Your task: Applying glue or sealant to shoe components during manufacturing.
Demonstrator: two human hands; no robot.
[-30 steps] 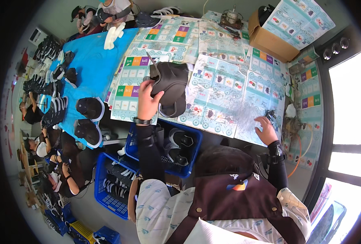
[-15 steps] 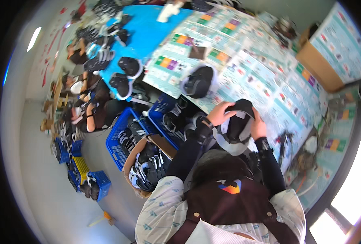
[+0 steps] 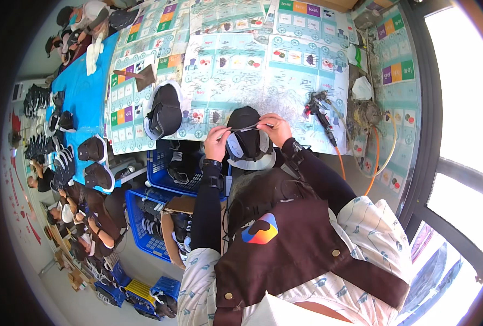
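A black shoe (image 3: pixel 245 117) with a pale sole stands in front of me at the table's near edge, its opening toward me. My left hand (image 3: pixel 218 143) and my right hand (image 3: pixel 275 129) are closed in pinches on either side of it. Between their fingertips a thin dark strip (image 3: pixel 245 129) is drawn taut across the shoe. Whether the strip is fixed to the shoe I cannot tell. Left of it on the table rests another black shoe (image 3: pixel 167 111) with a white sole.
Beyond that shoe is a brown flat tool with a handle (image 3: pixel 143 77). A black hand-held tool (image 3: pixel 323 117) with an orange hose lies to the right. Blue baskets (image 3: pixel 138 220) and a cardboard box (image 3: pixel 172 239) stand below left. Several co-workers sit at far left.
My view has turned, so the table sits squarer before me. Both hands have shifted from gripping the shoe's sides to pinching the strip over it.
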